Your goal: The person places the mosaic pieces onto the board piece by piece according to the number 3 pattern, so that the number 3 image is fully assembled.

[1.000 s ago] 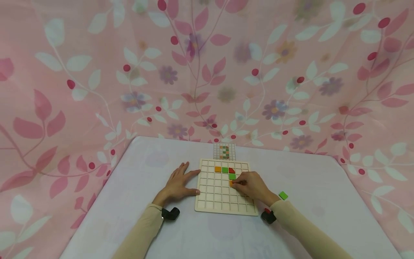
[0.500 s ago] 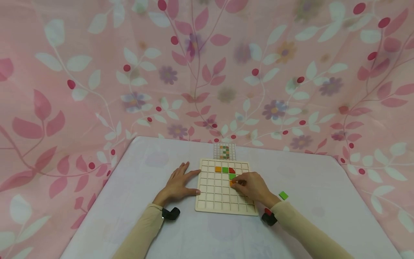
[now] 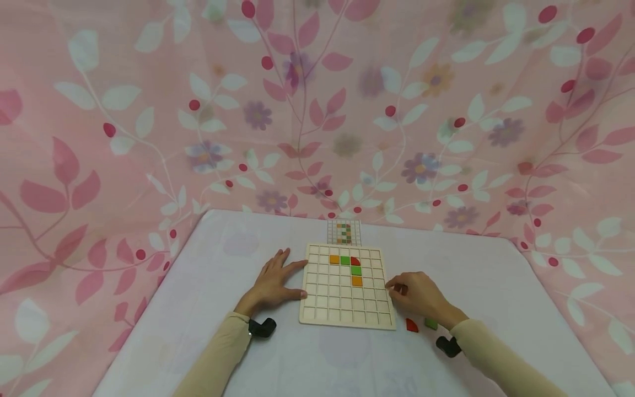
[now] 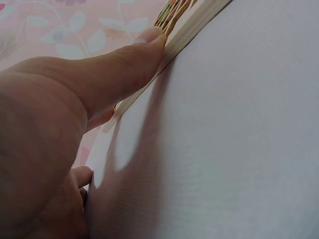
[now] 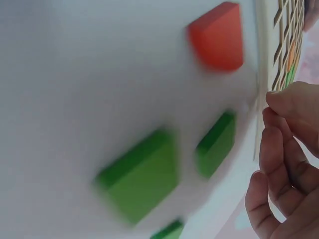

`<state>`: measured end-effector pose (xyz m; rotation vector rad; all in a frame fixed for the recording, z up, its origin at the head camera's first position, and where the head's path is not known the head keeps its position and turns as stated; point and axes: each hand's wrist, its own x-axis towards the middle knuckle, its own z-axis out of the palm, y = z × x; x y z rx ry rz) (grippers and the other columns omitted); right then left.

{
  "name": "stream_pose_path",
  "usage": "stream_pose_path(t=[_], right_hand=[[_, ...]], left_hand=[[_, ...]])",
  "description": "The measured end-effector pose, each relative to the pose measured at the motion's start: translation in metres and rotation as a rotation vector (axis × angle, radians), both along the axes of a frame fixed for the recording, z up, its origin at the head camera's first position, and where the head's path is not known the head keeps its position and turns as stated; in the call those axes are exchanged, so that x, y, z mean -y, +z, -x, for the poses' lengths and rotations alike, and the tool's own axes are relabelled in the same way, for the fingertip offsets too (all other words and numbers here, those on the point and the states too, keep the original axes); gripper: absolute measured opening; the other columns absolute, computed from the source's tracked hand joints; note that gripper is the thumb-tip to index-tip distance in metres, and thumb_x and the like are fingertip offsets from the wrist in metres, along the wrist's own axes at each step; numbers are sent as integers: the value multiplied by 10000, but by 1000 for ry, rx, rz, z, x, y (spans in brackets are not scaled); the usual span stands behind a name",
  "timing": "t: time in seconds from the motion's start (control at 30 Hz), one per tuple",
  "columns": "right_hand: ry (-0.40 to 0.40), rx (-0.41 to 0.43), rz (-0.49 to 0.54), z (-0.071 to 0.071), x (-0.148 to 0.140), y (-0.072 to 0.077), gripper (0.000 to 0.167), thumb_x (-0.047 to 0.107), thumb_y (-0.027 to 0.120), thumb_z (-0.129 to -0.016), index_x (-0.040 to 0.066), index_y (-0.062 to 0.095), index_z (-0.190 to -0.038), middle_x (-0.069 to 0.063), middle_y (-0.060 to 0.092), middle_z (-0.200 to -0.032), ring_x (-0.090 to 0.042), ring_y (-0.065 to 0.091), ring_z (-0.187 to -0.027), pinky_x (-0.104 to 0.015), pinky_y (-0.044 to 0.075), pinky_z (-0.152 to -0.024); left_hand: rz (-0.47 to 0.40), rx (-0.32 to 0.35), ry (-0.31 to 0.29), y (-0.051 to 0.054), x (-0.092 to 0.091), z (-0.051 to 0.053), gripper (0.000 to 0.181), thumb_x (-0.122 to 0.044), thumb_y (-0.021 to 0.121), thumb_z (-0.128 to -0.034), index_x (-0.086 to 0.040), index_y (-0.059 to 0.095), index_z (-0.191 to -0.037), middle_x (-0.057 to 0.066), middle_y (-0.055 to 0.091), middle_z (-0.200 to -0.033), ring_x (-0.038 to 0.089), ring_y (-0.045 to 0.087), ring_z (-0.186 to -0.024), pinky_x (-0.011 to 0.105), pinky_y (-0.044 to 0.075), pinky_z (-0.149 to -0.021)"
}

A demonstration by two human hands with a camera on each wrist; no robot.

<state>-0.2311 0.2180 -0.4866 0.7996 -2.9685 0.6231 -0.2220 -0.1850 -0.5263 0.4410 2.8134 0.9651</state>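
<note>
My left hand [image 3: 273, 282] lies with spread fingers at the left edge of the pale gridded board [image 3: 322, 302]; its thumb [image 4: 124, 69] touches that edge in the left wrist view. On the board, an orange tile [image 3: 334, 259], a green tile [image 3: 345, 260] and a rounded red tile [image 3: 355, 261] form a row; below the red one are a green tile [image 3: 356, 271] and an orange tile [image 3: 356, 281]. My right hand [image 3: 421, 295], fingers loosely bent, is beside the board's right edge. Nothing shows between its fingertips [image 5: 269, 102].
Right of the board lie a loose red piece [image 3: 412, 326] and a green one [image 3: 431, 323], partly hidden by the hand. The right wrist view shows several green pieces [image 5: 144, 177]. A patterned grid card [image 3: 344, 234] stands behind the board.
My right hand has let go of the lower orange tile and moved right, off the board. The loose red piece has come into fuller view. My left hand has stayed put.
</note>
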Motion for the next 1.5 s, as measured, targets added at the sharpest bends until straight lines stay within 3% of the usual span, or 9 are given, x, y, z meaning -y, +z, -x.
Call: stream_pose_path(t=[0.2, 0.4, 0.7, 1.0, 1.3, 1.5], right_hand=[[-8, 9, -4, -10, -33, 7, 150, 71, 787, -901, 81, 827, -1045, 119, 688, -795, 10, 528, -683, -207, 488, -607], [-65, 5, -40, -18, -61, 15, 230, 66, 779, -901, 69, 805, -1130, 95, 713, -878, -28, 565, -751, -221, 515, -655], [-143, 25, -62, -27, -92, 7, 303, 139, 819, -889, 57, 779, -1178, 26, 724, -997, -115, 622, -872, -265, 552, -715], [-160, 14, -52, -34, -100, -5, 299, 199, 849, -899, 71, 764, -1157, 32, 699, -1005, -97, 631, -858, -274, 564, -727], [-199, 4, -36, -32, -94, -13, 228, 201, 854, -904, 133, 759, -1100, 56, 654, -939, -73, 584, -816, -236, 534, -692], [-201, 3, -32, -30, -92, -14, 267, 175, 847, -905, 104, 750, -1143, 26, 671, -967, -94, 599, -822, -247, 548, -703]], left_hand=[[-2, -5, 1, 0, -1, -1, 828, -514, 833, -876, -271, 504, -1595, 209, 113, -1779, 423, 11, -1659, 673, 61, -1302], [-5, -1, 4, 3, -2, -1, 831, -511, 842, -866, -261, 514, -1587, 214, 122, -1776, 428, 10, -1658, 677, 66, -1301], [8, -8, 6, 2, -1, -1, 830, -507, 847, -864, -260, 518, -1585, 219, 130, -1774, 434, 20, -1656, 672, 79, -1303], [7, -7, 2, 2, -2, 0, 838, -511, 848, -862, -263, 512, -1589, 214, 128, -1776, 432, 21, -1657, 678, 79, -1300], [0, 3, 2, 2, -1, -2, 837, -517, 845, -862, -283, 508, -1592, 209, 120, -1778, 423, 17, -1659, 674, 72, -1302], [-2, -9, -4, 2, -1, -2, 835, -520, 836, -871, -271, 504, -1596, 212, 118, -1778, 427, 14, -1658, 674, 70, -1301]])
